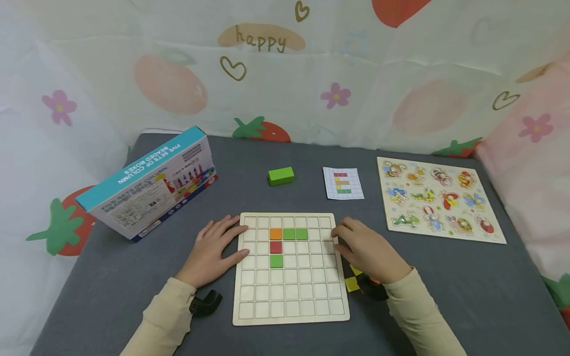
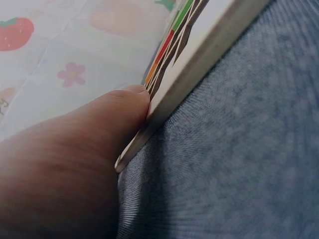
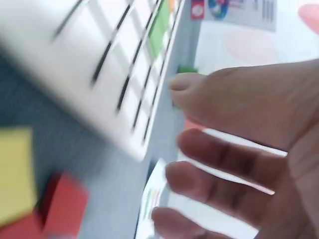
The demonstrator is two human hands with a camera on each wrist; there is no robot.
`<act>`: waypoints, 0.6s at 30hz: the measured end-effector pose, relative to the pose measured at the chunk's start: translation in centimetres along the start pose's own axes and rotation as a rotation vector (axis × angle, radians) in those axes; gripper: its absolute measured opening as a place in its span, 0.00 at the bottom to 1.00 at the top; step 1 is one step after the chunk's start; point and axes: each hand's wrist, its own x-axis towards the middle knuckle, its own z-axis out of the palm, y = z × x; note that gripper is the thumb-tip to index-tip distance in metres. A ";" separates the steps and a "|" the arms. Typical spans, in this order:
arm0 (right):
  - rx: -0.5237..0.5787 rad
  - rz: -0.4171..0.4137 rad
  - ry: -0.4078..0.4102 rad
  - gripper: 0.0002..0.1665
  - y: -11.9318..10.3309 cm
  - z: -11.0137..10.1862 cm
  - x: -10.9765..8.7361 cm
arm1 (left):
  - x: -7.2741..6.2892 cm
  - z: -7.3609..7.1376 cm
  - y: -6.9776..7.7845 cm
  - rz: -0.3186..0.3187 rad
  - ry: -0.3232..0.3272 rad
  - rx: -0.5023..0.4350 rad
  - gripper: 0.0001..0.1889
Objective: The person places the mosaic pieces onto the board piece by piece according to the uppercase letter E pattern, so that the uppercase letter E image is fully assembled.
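A pale wooden grid board [image 1: 291,296] lies flat on the table. In its upper rows sit an orange tile [image 1: 276,234], green tiles [image 1: 289,234] to the right of it, a red tile [image 1: 276,246] below, and another green tile [image 1: 276,260] under that. My left hand [image 1: 213,249] rests at the board's left edge, fingers extended. The left wrist view shows its thumb [image 2: 124,107] touching the board's side. Over the upper right edge hovers my right hand [image 1: 367,249]; in the right wrist view its fingers [image 3: 189,181] are loosely bent and parted, with nothing between them.
Yellow blocks [image 1: 352,284] and red blocks [image 3: 65,206] lie right of the board, partly under the right wrist. Behind the board are a green block [image 1: 280,176] and a pattern card [image 1: 344,183]. A box [image 1: 156,188] stands at left, an insect puzzle board [image 1: 438,200] at right.
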 end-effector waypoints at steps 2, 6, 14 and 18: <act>-0.006 0.047 -0.022 0.14 0.5 0.0 -0.8 | 0.0 0.0 -0.1 0.000 0.004 0.005 0.32; 0.000 0.150 -0.072 0.15 1.2 0.3 -2.1 | 0.0 0.0 -0.1 0.001 0.008 0.007 0.32; -0.020 0.172 -0.075 0.15 2.0 1.2 -3.1 | 0.2 0.1 0.0 -0.023 -0.005 0.020 0.32; -0.027 0.167 -0.048 0.15 2.4 1.3 -3.2 | 0.2 0.2 0.0 -0.021 -0.001 0.019 0.32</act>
